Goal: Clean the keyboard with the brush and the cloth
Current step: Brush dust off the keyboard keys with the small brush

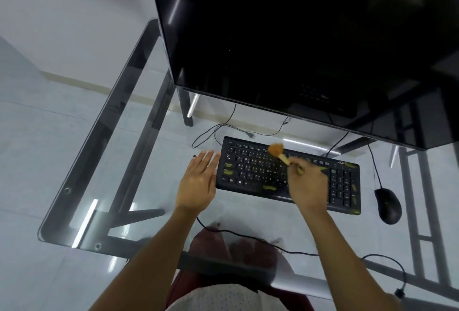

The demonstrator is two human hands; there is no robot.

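Note:
A black keyboard (250,171) with yellow-green smudges lies on the glass desk below the monitor. My right hand (306,181) hovers over its middle, shut on a small brush (279,153) whose orange bristles touch the upper key rows. My left hand (198,181) rests flat with fingers spread against the keyboard's left edge, holding nothing. No cloth is in view.
A large dark monitor (298,37) stands behind the keyboard. A black mouse (387,205) lies to the right, its cable running back. The glass desk (104,152) has a dark frame; cables trail underneath and across the front. My knees show below.

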